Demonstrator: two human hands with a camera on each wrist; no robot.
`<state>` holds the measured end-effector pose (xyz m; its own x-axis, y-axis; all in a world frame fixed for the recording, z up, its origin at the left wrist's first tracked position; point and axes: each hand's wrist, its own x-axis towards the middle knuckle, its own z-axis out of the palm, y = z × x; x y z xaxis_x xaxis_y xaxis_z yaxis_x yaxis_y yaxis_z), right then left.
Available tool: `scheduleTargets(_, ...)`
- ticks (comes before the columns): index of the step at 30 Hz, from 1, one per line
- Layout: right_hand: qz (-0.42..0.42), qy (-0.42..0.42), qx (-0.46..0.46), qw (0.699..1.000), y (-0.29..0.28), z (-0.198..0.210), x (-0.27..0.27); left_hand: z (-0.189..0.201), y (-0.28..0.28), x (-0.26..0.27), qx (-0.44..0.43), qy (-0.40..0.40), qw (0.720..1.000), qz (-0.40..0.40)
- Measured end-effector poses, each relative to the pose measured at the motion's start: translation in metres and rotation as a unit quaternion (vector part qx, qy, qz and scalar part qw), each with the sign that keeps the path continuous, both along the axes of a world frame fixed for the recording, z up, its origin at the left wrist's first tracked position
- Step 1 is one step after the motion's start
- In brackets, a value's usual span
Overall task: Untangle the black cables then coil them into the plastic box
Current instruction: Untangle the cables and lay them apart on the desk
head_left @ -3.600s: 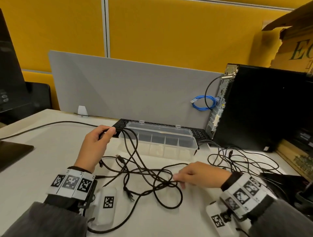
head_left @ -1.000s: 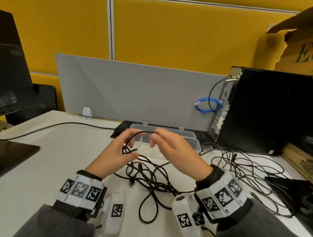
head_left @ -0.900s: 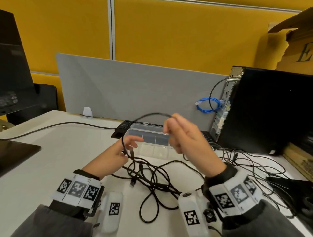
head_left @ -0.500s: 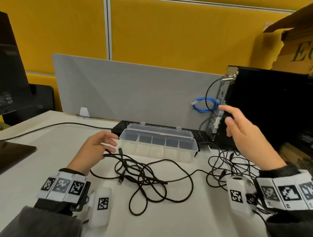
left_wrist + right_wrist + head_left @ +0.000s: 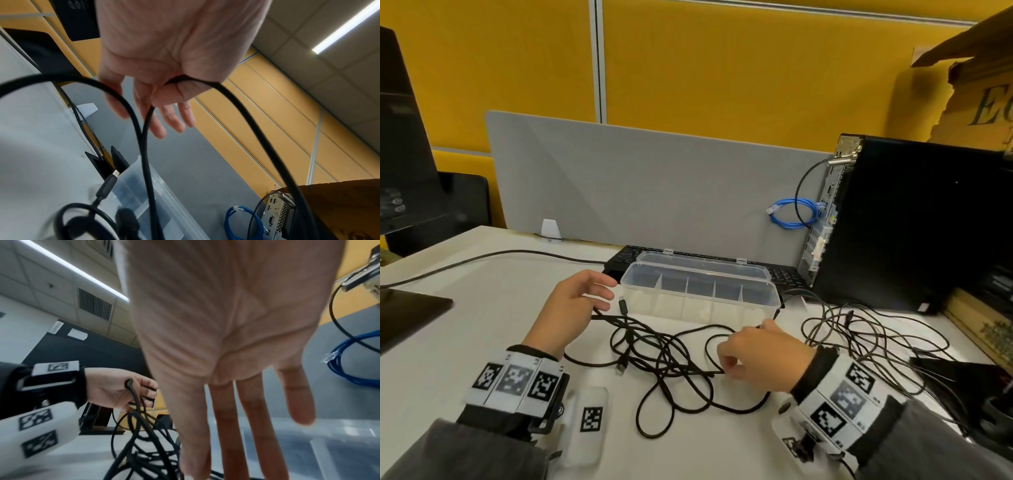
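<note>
A tangle of black cables (image 5: 661, 356) lies on the white desk in front of the clear plastic box (image 5: 688, 308), which stands open with dividers and nothing inside. My left hand (image 5: 575, 301) is at the box's left end. Its thumb pinches a loop of black cable (image 5: 226, 91) against the palm while the fingers (image 5: 174, 120) hang relaxed. My right hand (image 5: 753, 353) is lowered onto the right side of the tangle. Its fingers (image 5: 257, 426) are straight and point down, with the tips at the cables (image 5: 144, 451). A USB plug (image 5: 622, 305) sticks up near the box.
A second heap of thinner cables (image 5: 859, 332) spreads to the right, beside a black computer tower (image 5: 911, 222) with a blue cable (image 5: 791, 214). A keyboard (image 5: 626, 260) lies behind the box, under a grey divider (image 5: 654, 192). A monitor (image 5: 400, 137) stands at the left.
My right hand, which had swung up and right toward the tower drawing a cable out, has dropped back onto the tangle. The left hand stayed by the box, still holding cable.
</note>
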<state>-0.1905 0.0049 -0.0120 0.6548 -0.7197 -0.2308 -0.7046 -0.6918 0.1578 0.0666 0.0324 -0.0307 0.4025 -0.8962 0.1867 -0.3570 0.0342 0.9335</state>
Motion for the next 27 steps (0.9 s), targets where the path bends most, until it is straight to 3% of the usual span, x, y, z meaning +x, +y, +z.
scheduleTargets(5,-0.012,-0.048,0.078,0.996,-0.004,-0.002,0.007,0.001,0.002,-0.006,-0.028,-0.084,0.996,0.007)
scheduleTargets(9,-0.003,-0.086,0.090,0.992,-0.004,-0.009,0.012,0.012,0.011,-0.018,-0.097,-0.158,0.982,0.029)
scheduleTargets(13,-0.018,-0.061,0.123,0.990,-0.005,-0.009,0.013,0.020,0.019,-0.031,-0.139,-0.159,0.976,-0.045)
scheduleTargets(18,0.000,-0.053,0.107,0.993,-0.005,-0.015,0.012,0.024,0.028,-0.045,-0.101,-0.175,0.970,-0.135)
scheduleTargets(21,0.030,-0.196,0.079,0.977,-0.005,-0.010,0.011,0.022,0.028,-0.049,-0.068,-0.177,0.964,-0.184)
scheduleTargets(27,0.070,-0.478,0.072,0.873,0.011,0.021,0.016,0.012,0.021,-0.053,0.034,-0.219,0.939,-0.263)
